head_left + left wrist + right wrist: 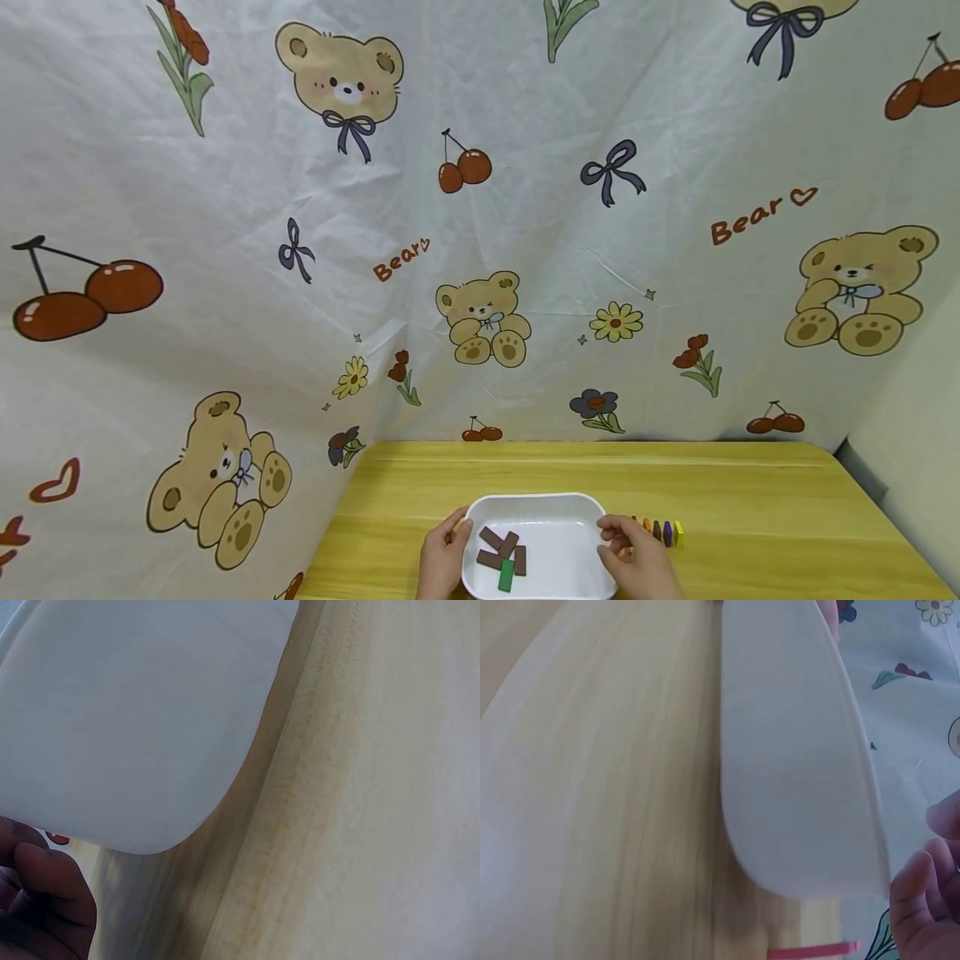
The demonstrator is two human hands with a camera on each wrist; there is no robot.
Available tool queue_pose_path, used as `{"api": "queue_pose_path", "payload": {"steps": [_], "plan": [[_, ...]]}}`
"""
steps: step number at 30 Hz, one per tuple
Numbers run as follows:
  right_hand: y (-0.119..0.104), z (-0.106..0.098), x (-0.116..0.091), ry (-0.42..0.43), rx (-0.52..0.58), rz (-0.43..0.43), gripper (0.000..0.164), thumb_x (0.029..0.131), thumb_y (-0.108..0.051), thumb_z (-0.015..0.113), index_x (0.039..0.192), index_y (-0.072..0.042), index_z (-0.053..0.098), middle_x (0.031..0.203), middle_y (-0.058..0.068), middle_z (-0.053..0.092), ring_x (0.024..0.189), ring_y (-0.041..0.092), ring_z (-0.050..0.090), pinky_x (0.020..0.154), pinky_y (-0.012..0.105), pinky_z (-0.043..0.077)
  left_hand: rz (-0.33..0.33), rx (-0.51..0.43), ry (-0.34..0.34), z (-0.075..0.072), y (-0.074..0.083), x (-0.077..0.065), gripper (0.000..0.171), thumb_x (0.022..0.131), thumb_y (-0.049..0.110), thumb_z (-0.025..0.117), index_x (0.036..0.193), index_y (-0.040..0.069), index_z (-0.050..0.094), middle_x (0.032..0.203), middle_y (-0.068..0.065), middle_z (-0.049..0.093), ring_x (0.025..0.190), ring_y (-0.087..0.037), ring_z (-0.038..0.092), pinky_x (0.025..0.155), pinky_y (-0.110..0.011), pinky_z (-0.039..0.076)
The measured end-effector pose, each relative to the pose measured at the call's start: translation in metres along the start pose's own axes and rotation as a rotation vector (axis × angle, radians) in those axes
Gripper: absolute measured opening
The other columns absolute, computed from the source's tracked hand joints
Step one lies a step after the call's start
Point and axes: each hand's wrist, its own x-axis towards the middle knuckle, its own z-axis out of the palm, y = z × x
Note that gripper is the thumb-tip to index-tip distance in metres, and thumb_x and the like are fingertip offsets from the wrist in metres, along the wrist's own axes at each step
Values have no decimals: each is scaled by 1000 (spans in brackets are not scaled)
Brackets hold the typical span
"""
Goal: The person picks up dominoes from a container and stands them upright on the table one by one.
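A white tray (558,542) with rounded corners lies between my two hands over the wooden table. Inside it, on the left, are several brown blocks (490,560) and one green block (506,575). My left hand (441,557) grips the tray's left rim, thumb on top. At the right rim, my right hand (641,557) holds the edge with curled fingers. Both wrist views show the tray's plain outer wall (142,727), which hides the blocks. Fingers (913,889) touch the rim's corner in the right wrist view.
A row of small coloured pieces (667,533) stands on the table just beyond my right hand. One red strip (814,950) shows past the tray in the right wrist view. Behind the wooden table (600,467) hangs a bear-patterned cloth (525,225).
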Motion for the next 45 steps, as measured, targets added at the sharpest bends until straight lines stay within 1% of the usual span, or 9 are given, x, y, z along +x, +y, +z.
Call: {"api": "queue_pose_path", "payload": {"steps": [3,6,13,16,21,31,35,40,45], "plan": [[-7,6,1,-10,4,11,28,85,0,78,112,-5,69,97,4,67,77,5,56,66,22,49,-5,-5,-3,0,-1,0,31,95,26,75,123,13,76,66,3,51,61,-11,49,51,-23,43],[-12,12,1,-39,19,-15,28,86,-2,78,112,-4,68,98,6,66,77,4,56,66,22,49,-5,-1,-3,1,-1,0,31,95,26,74,123,13,76,66,2,51,62,-12,49,50,-23,43],[-13,34,1,-97,53,-210,27,82,0,79,107,-3,67,95,8,66,74,0,57,63,22,50,-7,4,-2,2,-2,0,31,95,28,75,123,14,77,66,2,51,61,-11,49,51,-23,43],[-14,45,0,-111,34,-254,27,80,-1,79,104,-4,67,94,7,66,74,0,58,66,24,52,-7,4,-7,2,-3,0,31,95,28,75,122,14,77,65,3,50,60,-11,49,51,-23,43],[-17,58,2,-162,5,-250,28,80,-3,79,105,-5,67,93,5,65,75,4,59,70,27,53,0,0,-6,3,-2,0,30,95,28,75,122,14,77,65,3,50,60,-10,48,51,-23,42],[-26,71,9,-166,16,-238,27,79,-2,80,103,-2,67,92,5,65,75,14,60,68,25,51,12,-16,-17,3,1,-1,31,95,26,75,123,13,76,65,3,50,61,-11,49,51,-23,43],[-26,80,13,-163,3,-202,28,78,-3,80,103,-2,67,90,3,64,73,12,58,64,21,46,11,-13,-10,3,1,-1,31,95,25,75,123,13,76,65,2,50,61,-10,48,51,-23,43],[-24,91,17,-139,-40,-212,28,76,-5,80,101,-5,68,89,2,64,70,5,54,62,20,43,16,-13,-10,3,-1,0,31,95,25,75,123,12,76,66,2,50,61,-10,48,51,-23,43],[-25,97,21,-181,-25,-207,28,76,-5,79,102,-3,68,89,5,64,68,0,51,61,20,42,15,-17,-3,2,-2,0,30,95,24,75,123,12,76,65,2,51,60,-10,49,50,-23,44]]}}
